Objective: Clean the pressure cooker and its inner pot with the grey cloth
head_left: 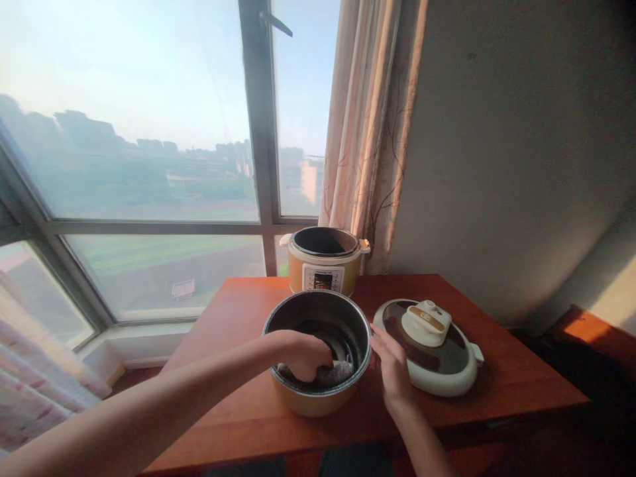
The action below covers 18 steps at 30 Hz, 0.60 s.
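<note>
Left hand [303, 354] down inside pot [318, 354], fingers curled on grey cloth [334, 375] at bottom. Right hand [392, 371] fingers spread, steadying rim. Pot w/ hard, prob. slick walls; hold by rim. Cloth soft, bunches. Lid [430, 348] just right of right hand, cooker [324, 260] behind, all on tabletop [233, 318].

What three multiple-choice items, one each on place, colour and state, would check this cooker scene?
1. Where is the left hand?
A. inside the pot
B. on the lid
C. on the window

2. What colour is the table?
A. white
B. reddish brown
C. green

3. How is the cooker by the window?
A. open, no lid
B. lid on
C. tipped over

A: it presses a cloth in the pot, the right hand at the rim.
B: the top shows it.
A: its lid lies apart.
</note>
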Available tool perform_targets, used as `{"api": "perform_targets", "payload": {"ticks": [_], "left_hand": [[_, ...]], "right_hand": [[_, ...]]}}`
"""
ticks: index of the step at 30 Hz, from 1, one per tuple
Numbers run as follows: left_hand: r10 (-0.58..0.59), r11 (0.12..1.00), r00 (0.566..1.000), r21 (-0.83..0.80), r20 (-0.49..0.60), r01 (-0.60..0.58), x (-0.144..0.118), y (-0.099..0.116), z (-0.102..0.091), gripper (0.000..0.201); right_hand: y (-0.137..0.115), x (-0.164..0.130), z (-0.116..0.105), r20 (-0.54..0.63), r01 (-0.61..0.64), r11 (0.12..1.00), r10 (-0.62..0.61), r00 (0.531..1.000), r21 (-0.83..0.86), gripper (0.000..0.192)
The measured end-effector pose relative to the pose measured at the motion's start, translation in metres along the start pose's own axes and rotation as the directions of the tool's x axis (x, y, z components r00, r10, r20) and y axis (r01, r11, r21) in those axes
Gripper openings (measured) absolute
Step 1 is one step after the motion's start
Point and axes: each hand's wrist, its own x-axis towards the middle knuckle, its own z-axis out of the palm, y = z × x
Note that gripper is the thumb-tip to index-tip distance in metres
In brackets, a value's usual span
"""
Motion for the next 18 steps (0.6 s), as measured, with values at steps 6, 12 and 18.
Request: {"api": "perform_targets", "payload": {"ticks": [6,12,18], "left_hand": [[0.089,0.992,0.986,0.076,0.142,-0.100,-0.013,-0.010,-0.008,0.036],[-0.003,0.994,0.993,0.111,0.115,-0.010,-0.004,0.012,-0.003,0.045],[-0.150,0.975,0.986,-0.174,-0.071,0.136,0.015,0.016,0.007,0.037]], "right_hand": [[0.006,0.032,0.000,-0.085,0.100,0.994,-0.102,0.991,-0.035,0.066],[0.008,0.042,0.004,-0.132,0.130,0.975,-0.155,0.979,-0.179,0.061],[0.006,0.026,0.007,-0.194,0.139,0.961,-0.188,0.963,-0.239,0.062]]}}
